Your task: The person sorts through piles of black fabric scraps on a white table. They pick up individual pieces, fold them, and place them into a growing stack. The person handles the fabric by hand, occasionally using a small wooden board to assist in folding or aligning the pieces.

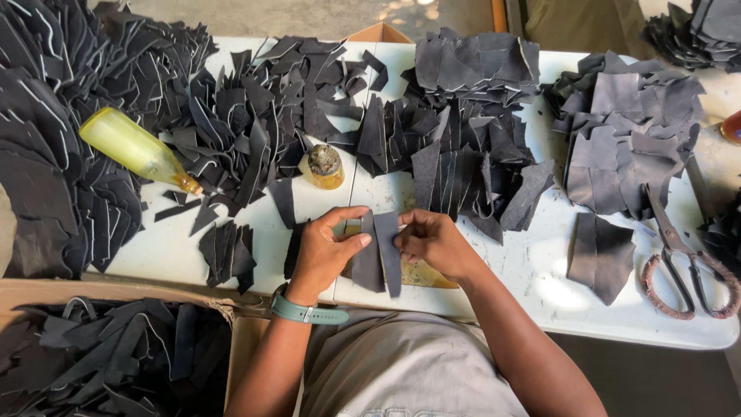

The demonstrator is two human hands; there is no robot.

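While both hands (328,251) (432,241) pinch dark leather pieces (378,255), a yellow bottle (139,148) lies left, seemingly unlabelled.

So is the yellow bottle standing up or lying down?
Lying down. The yellow bottle rests on its side on the white table, its narrow amber neck pointing toward the dark leather pieces beside it.

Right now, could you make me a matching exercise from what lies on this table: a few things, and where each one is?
Things:
1. scissors
2. yellow bottle
3. small jar
4. two dark strips

Places:
A. lying on its side at the far left, among dark pieces
B. held between the left hand and right hand
C. at the right end of the table
D. standing just beyond the hands

Pairs: 1-C, 2-A, 3-D, 4-B
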